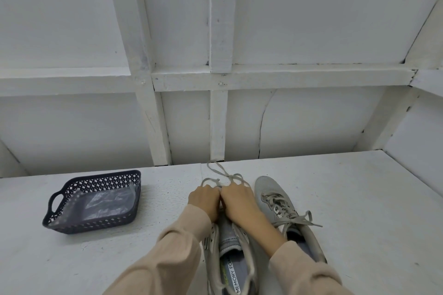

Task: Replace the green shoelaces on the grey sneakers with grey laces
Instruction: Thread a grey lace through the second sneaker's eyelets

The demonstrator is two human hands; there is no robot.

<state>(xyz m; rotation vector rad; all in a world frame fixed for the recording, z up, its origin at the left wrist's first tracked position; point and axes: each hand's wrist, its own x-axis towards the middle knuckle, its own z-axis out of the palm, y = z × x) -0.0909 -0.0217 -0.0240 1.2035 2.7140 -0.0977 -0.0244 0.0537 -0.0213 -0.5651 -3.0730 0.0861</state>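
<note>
Two grey sneakers stand on the white table with their toes pointing away from me. The left sneaker (231, 254) lies under my hands, its toe and eyelets hidden by them. My left hand (205, 200) and my right hand (238, 201) meet knuckle to knuckle over its front, fingers curled down on a grey lace (224, 173) whose loose ends loop away over the table beyond the hands. The right sneaker (282, 208) stands beside them, laced with a grey lace tied loosely. No green lace is in view.
A dark perforated plastic basket (96, 221) with a handle sits at the left and holds crumpled clear plastic bags (105, 201). A white panelled wall rises right behind the table's far edge, and a white side wall closes in at the right.
</note>
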